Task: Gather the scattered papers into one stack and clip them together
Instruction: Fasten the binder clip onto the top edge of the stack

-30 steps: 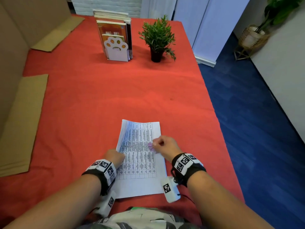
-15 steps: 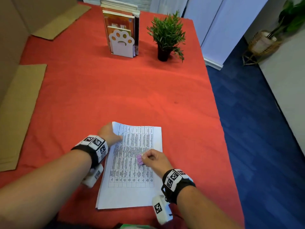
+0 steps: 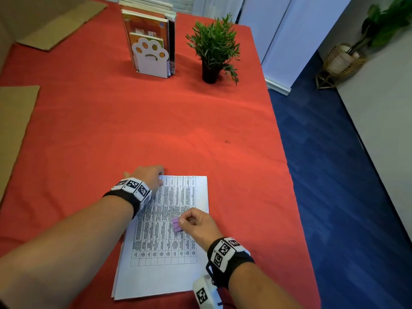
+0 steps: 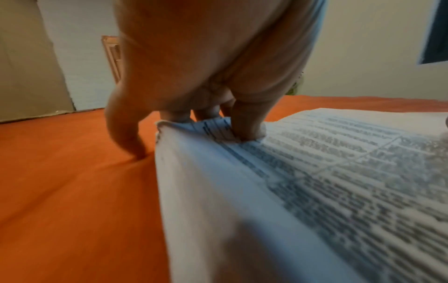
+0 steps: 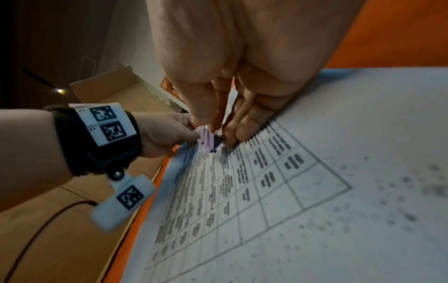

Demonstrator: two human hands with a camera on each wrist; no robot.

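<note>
Left hand (image 3: 149,177) has shifted to paper stack (image 3: 178,192) top-left corner, pinching it raised; right hand (image 3: 196,224) still pinches purple binder clip (image 3: 176,224) mid-page. Clipping imminent.

Matt white printed paper stack (image 3: 165,237); matt red cloth table cover (image 3: 138,121); corrugated brown cardboard (image 3: 13,121)

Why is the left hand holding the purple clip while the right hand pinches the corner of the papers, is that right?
Swapped. The head view shows the right hand holding the purple clip, while the left hand pinches the corner of the papers.
</note>
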